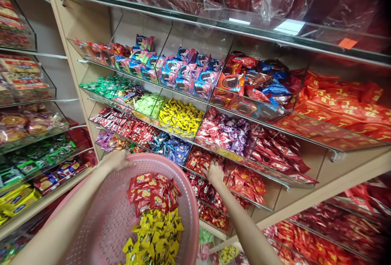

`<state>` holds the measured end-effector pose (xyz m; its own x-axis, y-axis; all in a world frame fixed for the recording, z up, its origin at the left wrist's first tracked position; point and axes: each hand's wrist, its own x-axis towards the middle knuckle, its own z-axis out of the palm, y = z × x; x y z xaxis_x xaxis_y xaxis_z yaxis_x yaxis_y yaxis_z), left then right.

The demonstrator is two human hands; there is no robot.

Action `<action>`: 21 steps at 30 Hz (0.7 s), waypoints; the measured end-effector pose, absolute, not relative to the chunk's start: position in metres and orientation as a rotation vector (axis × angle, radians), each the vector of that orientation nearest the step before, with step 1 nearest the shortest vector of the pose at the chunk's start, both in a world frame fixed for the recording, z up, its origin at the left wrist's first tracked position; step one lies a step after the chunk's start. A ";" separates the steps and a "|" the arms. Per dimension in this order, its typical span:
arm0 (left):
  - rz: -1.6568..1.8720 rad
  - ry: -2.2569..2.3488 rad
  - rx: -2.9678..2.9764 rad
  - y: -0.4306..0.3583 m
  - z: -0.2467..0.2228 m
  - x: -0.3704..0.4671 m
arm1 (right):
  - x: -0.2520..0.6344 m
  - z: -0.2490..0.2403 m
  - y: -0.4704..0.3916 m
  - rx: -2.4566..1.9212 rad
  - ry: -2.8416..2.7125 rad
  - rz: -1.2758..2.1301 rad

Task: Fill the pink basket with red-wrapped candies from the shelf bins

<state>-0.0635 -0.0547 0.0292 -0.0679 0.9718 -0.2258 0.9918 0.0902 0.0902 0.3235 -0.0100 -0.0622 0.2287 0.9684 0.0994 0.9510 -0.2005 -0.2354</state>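
Note:
My left hand (117,160) is closed on the far rim of a pink perforated plastic basket (100,199), which is tilted toward me. Inside the basket lie a heap of red candy packets (154,191) and, nearer me, a heap of yellow-wrapped candies (157,236). My right hand (214,172) reaches into a shelf compartment of red candy packets (197,160), its fingers curled down among them. Whether a packet is between those fingers is hidden. Blue-wrapped candies (175,147) fill the compartment to the left, and orange-red packets (246,183) lie to the right.
Clear-fronted shelves rise in tiers ahead, holding yellow candies (180,116), purple-and-white candies (235,132), blue-and-pink cookie packs (186,69) and red packets (342,98). A glass shelf edge (189,14) runs overhead. Another packed shelf unit (29,138) stands at left.

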 end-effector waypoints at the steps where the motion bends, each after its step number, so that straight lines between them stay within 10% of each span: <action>1: -0.130 2.153 1.980 -0.054 0.028 -0.064 | 0.323 -0.063 -0.010 -2.271 -1.836 0.067; 21: -0.097 2.081 2.056 -0.048 0.023 -0.046 | 0.231 -0.012 -0.075 -1.289 -2.287 0.358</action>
